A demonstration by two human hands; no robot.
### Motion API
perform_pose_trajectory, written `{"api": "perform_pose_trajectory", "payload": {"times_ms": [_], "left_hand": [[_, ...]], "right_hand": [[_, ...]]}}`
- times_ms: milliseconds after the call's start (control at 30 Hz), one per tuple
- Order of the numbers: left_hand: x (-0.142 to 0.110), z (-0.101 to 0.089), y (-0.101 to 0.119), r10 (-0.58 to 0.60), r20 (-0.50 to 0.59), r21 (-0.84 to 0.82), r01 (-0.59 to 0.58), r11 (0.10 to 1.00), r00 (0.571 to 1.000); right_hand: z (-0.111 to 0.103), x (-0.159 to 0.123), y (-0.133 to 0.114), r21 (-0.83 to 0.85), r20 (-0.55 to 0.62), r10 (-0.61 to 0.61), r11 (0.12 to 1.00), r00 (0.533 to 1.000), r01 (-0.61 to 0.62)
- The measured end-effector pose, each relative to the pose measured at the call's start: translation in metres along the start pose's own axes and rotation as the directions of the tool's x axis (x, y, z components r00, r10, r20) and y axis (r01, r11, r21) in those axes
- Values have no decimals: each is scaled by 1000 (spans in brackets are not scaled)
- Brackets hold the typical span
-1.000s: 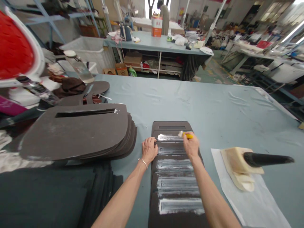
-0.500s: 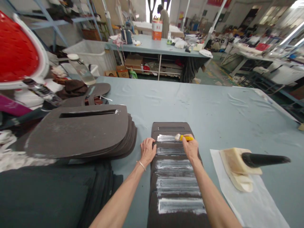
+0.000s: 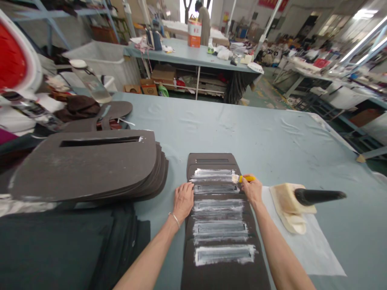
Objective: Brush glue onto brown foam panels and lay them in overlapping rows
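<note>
My right hand (image 3: 253, 191) is closed round the yellow handle of a small brush (image 3: 248, 178). Its pale bristles touch the right end of a white smeared strip on an overlapping row of dark grey foam-like panels (image 3: 225, 276). Each exposed panel end has a long rectangular slot, most of them ringed by white, glue-like smears; the farthest slot looks bare. Against the left edge of the row rests my left hand (image 3: 184, 199), fingers lying flat with the tips at the border, holding nothing.
At left lie a stack of rounded grey pieces (image 3: 99, 165) and a dark fabric pile (image 3: 54, 249). A cream container with a black spout-like part (image 3: 320, 196) sits on a white sheet (image 3: 323, 249) at right. Beyond the table, a person (image 3: 204, 22) stands at the back.
The brush has moved right along the second slot from the far end, and the white there now spreads wider. My left hand stays by the edge; the view has shifted slightly.
</note>
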State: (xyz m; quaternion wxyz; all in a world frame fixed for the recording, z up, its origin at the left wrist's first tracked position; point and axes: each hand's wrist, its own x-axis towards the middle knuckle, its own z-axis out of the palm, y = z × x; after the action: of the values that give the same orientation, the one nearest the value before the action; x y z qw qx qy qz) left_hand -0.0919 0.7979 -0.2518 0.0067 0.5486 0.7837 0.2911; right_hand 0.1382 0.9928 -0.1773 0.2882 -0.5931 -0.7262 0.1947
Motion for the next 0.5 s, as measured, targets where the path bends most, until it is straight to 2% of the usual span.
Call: {"api": "perform_pose_trajectory", "payload": {"times_ms": [67, 133, 200, 267, 333, 367, 433, 500], "left_hand": [[-1, -1, 0, -10, 0, -3, 10, 1000, 1000], [-2, -1, -1, -18, 4, -8, 18, 1000, 1000], [-2, -1, -1, -22, 12, -12, 22, 1000, 1000], [-2, -1, -1, -28, 14, -14, 28, 999, 1000], [-2, -1, 1, -35, 13, -15, 36, 999, 999], [-2, -1, 1, -37, 12, -17, 37, 999, 999], [-1, -1, 1, -36, 15, -21, 36, 999, 999], [-1, -1, 1, -36, 19, -27, 37, 999, 999]], "right_hand": [[-4, -2, -3, 34, 31, 22, 999, 999, -23], [3, -10, -17, 83, 31, 29, 996, 999, -32], [20, -25, -41, 163, 15, -30, 986, 999, 27], [43, -44, -71, 283, 38, -158, 949, 987, 141], [68, -63, -98, 402, 120, -272, 893, 955, 204], [77, -69, -106, 431, 166, -288, 881, 943, 193], [85, -71, -107, 430, 227, -249, 893, 942, 133], [73, -60, -84, 380, 198, -133, 924, 971, 49]]}}
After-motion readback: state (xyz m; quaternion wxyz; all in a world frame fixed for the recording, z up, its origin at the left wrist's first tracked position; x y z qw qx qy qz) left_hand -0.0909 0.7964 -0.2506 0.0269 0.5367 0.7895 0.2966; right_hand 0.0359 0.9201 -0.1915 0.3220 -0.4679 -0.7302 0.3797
